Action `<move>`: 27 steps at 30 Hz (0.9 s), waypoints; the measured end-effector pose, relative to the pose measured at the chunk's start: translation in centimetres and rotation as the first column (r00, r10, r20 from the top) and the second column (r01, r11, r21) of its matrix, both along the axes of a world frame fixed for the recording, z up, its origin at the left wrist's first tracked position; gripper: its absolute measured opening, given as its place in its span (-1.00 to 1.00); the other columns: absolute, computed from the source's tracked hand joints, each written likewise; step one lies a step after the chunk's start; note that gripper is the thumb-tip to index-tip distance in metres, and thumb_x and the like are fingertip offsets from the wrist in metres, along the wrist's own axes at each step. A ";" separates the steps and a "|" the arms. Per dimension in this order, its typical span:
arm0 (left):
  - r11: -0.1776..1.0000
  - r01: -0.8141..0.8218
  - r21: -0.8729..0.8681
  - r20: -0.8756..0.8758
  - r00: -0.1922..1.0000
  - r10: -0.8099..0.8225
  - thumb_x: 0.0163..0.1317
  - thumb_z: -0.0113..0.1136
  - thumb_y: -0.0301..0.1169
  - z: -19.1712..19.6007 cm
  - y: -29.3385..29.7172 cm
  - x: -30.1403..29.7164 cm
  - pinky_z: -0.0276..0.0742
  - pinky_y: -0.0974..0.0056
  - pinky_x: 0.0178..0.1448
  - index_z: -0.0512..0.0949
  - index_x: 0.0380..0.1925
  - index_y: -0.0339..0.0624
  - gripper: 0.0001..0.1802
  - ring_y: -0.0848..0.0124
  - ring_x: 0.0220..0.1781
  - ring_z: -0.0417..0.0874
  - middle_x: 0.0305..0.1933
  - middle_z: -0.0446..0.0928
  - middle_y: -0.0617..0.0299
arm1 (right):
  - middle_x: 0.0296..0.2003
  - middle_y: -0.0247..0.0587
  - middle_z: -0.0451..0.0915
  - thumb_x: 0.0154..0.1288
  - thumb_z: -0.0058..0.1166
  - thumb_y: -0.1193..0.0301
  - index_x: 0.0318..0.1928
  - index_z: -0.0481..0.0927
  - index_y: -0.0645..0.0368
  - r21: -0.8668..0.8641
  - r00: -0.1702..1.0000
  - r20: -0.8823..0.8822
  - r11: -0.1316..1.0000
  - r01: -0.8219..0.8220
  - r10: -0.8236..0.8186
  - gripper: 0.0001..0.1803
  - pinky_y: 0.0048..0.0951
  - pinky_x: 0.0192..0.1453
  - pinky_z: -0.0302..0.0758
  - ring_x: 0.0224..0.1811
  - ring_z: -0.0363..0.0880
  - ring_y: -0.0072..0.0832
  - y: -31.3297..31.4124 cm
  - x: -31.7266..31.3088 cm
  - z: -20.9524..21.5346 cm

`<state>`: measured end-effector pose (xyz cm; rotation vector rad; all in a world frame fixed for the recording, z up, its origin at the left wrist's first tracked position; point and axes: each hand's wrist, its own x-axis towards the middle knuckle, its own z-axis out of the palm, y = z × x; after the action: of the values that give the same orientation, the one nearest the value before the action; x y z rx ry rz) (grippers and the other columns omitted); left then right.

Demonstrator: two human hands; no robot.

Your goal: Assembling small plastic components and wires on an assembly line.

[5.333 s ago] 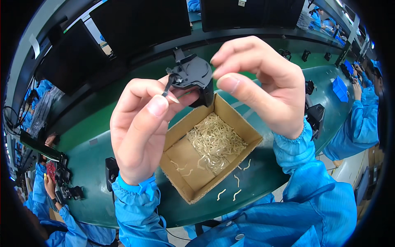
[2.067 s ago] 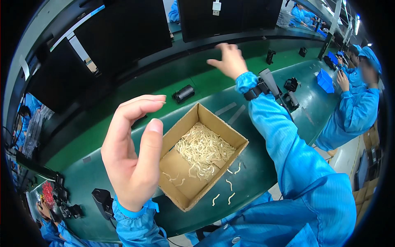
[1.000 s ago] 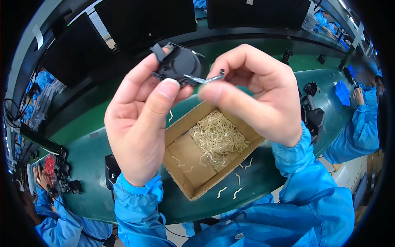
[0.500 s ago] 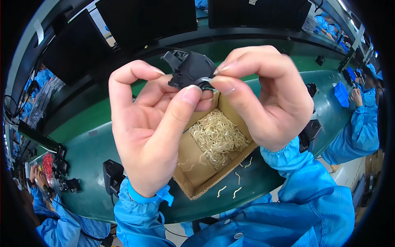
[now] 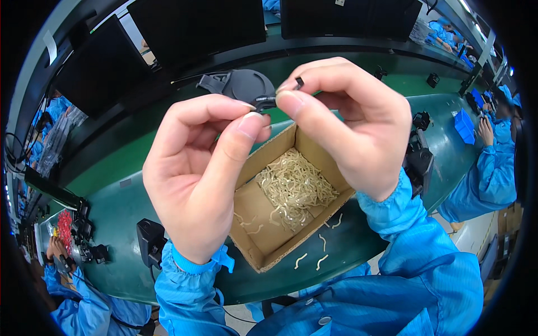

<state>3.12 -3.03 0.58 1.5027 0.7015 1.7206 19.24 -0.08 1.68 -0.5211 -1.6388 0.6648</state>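
A black plastic part [image 5: 247, 85] with a round disc and a clip-like arm is held up in front of me, above the cardboard box. My left hand [image 5: 193, 168] pinches, between thumb and forefinger, a short black cable [image 5: 265, 103] at the part's near edge. The other end of that cable is in the thumb and forefinger of my right hand [image 5: 358, 126]. A small black tip [image 5: 299, 83] sticks up past the right fingers. Fingers hide how the cable joins the part.
Below my hands an open cardboard box [image 5: 260, 246] holds a heap of cream-coloured bent strips [image 5: 297, 185]; several more lie on the green table [image 5: 120, 224]. Black devices [image 5: 150, 242] stand on both sides. Dark screens [image 5: 196, 28] line the back. Co-workers in blue sit left and right.
The black part has turned and moved slightly left. My left hand has gone from cradling it to pinching the cable, and the right fingers now show the black tip.
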 end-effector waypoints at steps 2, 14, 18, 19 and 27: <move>0.999 0.050 -0.008 -0.013 0.999 -0.050 0.22 0.12 -0.54 -0.1 0.2 -0.2 0.53 0.42 -0.08 0.45 -0.23 -0.32 -0.87 0.45 -0.19 0.61 -0.24 0.54 0.16 | -0.32 -0.06 0.58 0.05 0.14 0.73 -0.26 0.54 0.37 0.324 0.981 0.143 0.943 0.081 -0.134 -0.81 -0.54 -0.20 0.53 -0.26 0.57 -0.49 -0.3 0.2 0.2; 0.927 0.359 -0.105 -0.075 0.927 -0.368 0.30 -0.03 -0.37 0.5 0.1 -1.8 0.57 0.24 0.01 0.45 -0.20 -0.43 -0.73 0.34 -0.14 0.59 -0.23 0.51 0.03 | -0.32 -0.10 0.60 -0.15 0.19 0.72 -0.28 0.60 0.28 0.695 0.931 0.268 0.719 -0.008 -0.249 -0.69 -0.43 -0.21 0.52 -0.29 0.58 -0.30 1.3 0.9 0.7; 0.956 0.274 -0.105 -0.066 0.957 -0.282 0.22 0.04 -0.50 0.7 -0.7 -0.9 0.57 0.30 -0.04 0.49 -0.27 -0.44 -0.82 0.39 -0.19 0.59 -0.28 0.51 0.07 | -0.31 -0.09 0.61 -0.14 0.20 0.67 -0.27 0.60 0.29 0.669 0.935 0.313 0.738 -0.091 -0.168 -0.70 -0.40 -0.16 0.50 -0.26 0.57 -0.27 1.4 1.2 1.2; 0.972 0.217 -0.095 -0.067 0.972 -0.223 0.21 0.05 -0.52 0.8 -0.7 -0.8 0.56 0.32 -0.04 0.50 -0.26 -0.44 -0.82 0.41 -0.20 0.58 -0.29 0.51 0.09 | -0.31 -0.09 0.61 -0.14 0.20 0.67 -0.27 0.60 0.29 0.669 0.935 0.313 0.737 -0.091 -0.168 -0.70 -0.40 -0.16 0.50 -0.26 0.57 -0.27 1.1 1.3 1.5; 0.996 0.078 0.039 -0.232 0.970 -0.067 0.16 0.09 -0.63 0.9 -1.0 -0.7 0.40 0.46 -0.06 0.51 -0.28 -0.42 -0.87 0.50 -0.19 0.52 -0.30 0.48 0.20 | -0.31 -0.04 0.61 -0.05 0.17 0.66 -0.26 0.60 0.35 0.572 0.941 0.324 0.813 -0.110 -0.100 -0.76 -0.34 -0.11 0.46 -0.26 0.56 -0.26 0.9 1.4 1.2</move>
<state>2.40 -4.06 1.48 1.7597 0.7180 1.5329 20.61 0.82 2.90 -0.1767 -2.0583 0.0372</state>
